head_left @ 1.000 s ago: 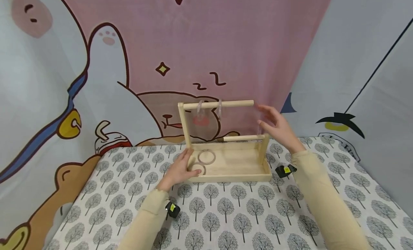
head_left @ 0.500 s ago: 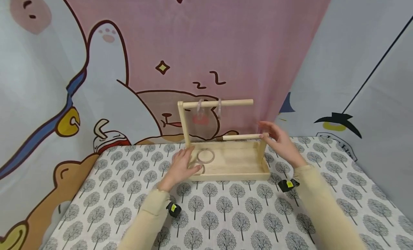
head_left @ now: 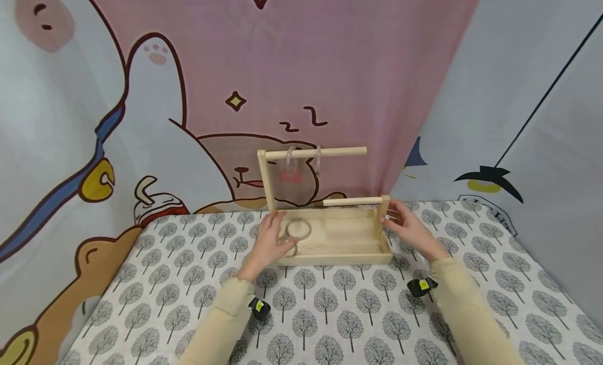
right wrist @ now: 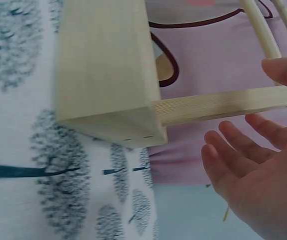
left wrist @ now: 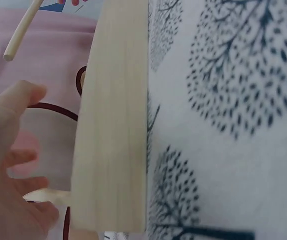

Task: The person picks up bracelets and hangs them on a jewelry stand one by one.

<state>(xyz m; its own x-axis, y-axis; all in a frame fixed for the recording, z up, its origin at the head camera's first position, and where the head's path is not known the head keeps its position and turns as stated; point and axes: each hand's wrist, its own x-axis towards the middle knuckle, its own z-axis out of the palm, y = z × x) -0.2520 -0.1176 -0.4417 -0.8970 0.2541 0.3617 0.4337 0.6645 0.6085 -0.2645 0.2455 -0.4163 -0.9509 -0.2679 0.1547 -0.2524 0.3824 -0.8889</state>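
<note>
A pale wooden display stand (head_left: pixel 339 259) with a shallow tray stands on the cloth. Two pale bangles hang from its upper bar (head_left: pixel 341 151); two more bangles, including a larger bangle (head_left: pixel 298 220), lie in the tray's left end. My left hand (head_left: pixel 268 245) rests at that end, thumb extended over the tray and fingers near the left post (head_left: pixel 266 181). My right hand (head_left: pixel 412 231) straddles the short right post (head_left: pixel 382 216), thumb on one side and fingers on the other. In the right wrist view, the fingers (right wrist: pixel 233 142) are loosely bent, with gaps around the post (right wrist: pixel 223 106).
The lower bar (head_left: pixel 353 201) reaches left from the right post and ends free; the upper bar's right end is free too. A tree-print cloth (head_left: pixel 325 323) covers the table. A cartoon-print curtain (head_left: pixel 301 66) hangs behind the stand.
My right hand has come down from beside the upper bar's free end, past the lower bar's end, to the right post. My left hand has stayed at the tray's left end.
</note>
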